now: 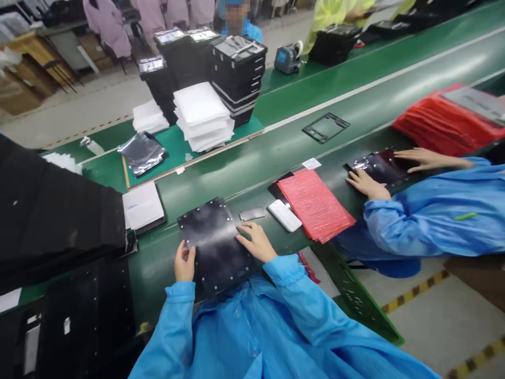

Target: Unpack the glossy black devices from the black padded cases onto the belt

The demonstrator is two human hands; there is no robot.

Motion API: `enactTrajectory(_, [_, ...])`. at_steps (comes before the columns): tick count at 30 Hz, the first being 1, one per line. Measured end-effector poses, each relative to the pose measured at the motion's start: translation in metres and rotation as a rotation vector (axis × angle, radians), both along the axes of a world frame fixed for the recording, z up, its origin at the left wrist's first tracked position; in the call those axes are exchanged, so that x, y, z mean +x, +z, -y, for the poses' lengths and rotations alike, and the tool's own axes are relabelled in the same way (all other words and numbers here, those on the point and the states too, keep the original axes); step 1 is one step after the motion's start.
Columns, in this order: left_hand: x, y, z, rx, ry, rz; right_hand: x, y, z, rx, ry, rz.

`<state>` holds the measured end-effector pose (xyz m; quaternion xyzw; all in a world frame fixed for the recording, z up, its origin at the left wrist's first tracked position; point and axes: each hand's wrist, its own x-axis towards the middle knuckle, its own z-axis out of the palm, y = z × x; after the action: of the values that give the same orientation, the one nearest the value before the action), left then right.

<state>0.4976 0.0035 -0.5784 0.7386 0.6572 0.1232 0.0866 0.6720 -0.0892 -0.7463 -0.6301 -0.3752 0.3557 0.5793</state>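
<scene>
A flat black panel (216, 247) with small light dots along its borders lies in front of me, its near edge close to my body. My left hand (184, 263) holds its left side, thumb and fingers bent at the edge. At the opposite side, my right hand (257, 243) grips the right edge between thumb and fingers. Just beyond that hand lie a small grey plate (252, 213) and a white rounded block (284, 216). A stack of red bubble-wrap sheets (317, 205) lies farther right, partly over a dark sheet.
A co-worker's hands (366, 184) rest on a dark glossy panel to the right. A black frame (325, 128) lies on the green belt (236, 168). White sheets (203, 116) and black trays (239, 68) are stacked opposite. A tall black stack (59, 210) stands left; a green crate (355, 295) sits lower right.
</scene>
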Motion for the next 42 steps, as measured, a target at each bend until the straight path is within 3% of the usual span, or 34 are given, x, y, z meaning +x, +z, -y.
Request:
enactTrajectory(2, [0.022, -0.007, 0.017, 0.112, -0.161, -0.219, 0.02, -0.021, -0.009, 0.037, -0.05, 0.061])
enactTrajectory(5, [0.061, -0.031, 0.048, 0.022, -0.348, -0.519, 0.04, -0.057, -0.036, -0.007, 0.001, 0.179])
enactTrajectory(8, [0.092, -0.065, 0.069, -0.058, -0.297, -0.805, 0.044, -0.089, -0.061, -0.03, 0.192, 0.325])
enactTrajectory(11, [0.102, -0.086, 0.076, 0.006, -0.24, -0.941, 0.045, -0.106, -0.066, 0.044, 0.274, 0.356])
enactTrajectory(13, [0.1, -0.09, 0.076, 0.03, -0.241, -0.957, 0.05, -0.103, -0.06, -0.014, 0.246, 0.27])
enactTrajectory(16, [0.094, -0.089, 0.075, 0.028, -0.255, -0.952, 0.058, -0.078, -0.047, -0.086, 0.268, 0.196])
enactTrajectory(20, [0.09, -0.087, 0.074, 0.014, -0.257, -0.954, 0.058, -0.033, -0.037, 0.045, 0.486, 0.447])
enactTrajectory(23, [0.089, -0.086, 0.073, -0.02, -0.248, -0.961, 0.053, -0.009, -0.036, 0.116, 0.55, 0.581])
enactTrajectory(26, [0.1, -0.09, 0.073, -0.052, -0.243, -0.951, 0.055, 0.0, -0.041, 0.118, 0.574, 0.636])
enactTrajectory(28, [0.114, -0.092, 0.076, -0.062, -0.198, -0.913, 0.062, -0.002, -0.049, 0.105, 0.661, 0.595])
enactTrajectory(30, [0.128, -0.086, 0.081, -0.075, -0.126, -0.831, 0.071, -0.012, -0.058, 0.084, 0.763, 0.467])
enactTrajectory(32, [0.134, -0.067, 0.089, -0.088, -0.092, -0.694, 0.075, -0.029, -0.063, 0.001, 0.751, 0.322])
enactTrajectory(35, [0.117, -0.014, 0.095, -0.085, -0.145, -0.375, 0.061, -0.053, -0.057, -0.078, 0.553, 0.175])
enactTrajectory(38, [0.081, 0.034, 0.081, -0.014, -0.074, -0.077, 0.022, -0.06, -0.042, 0.078, 0.452, -0.116])
enactTrajectory(40, [0.058, 0.045, 0.064, 0.026, 0.055, 0.022, -0.007, -0.053, -0.033, 0.158, 0.423, -0.372])
enactTrajectory(42, [0.04, 0.041, 0.048, 0.001, 0.171, 0.076, -0.028, -0.044, -0.028, 0.141, 0.389, -0.552])
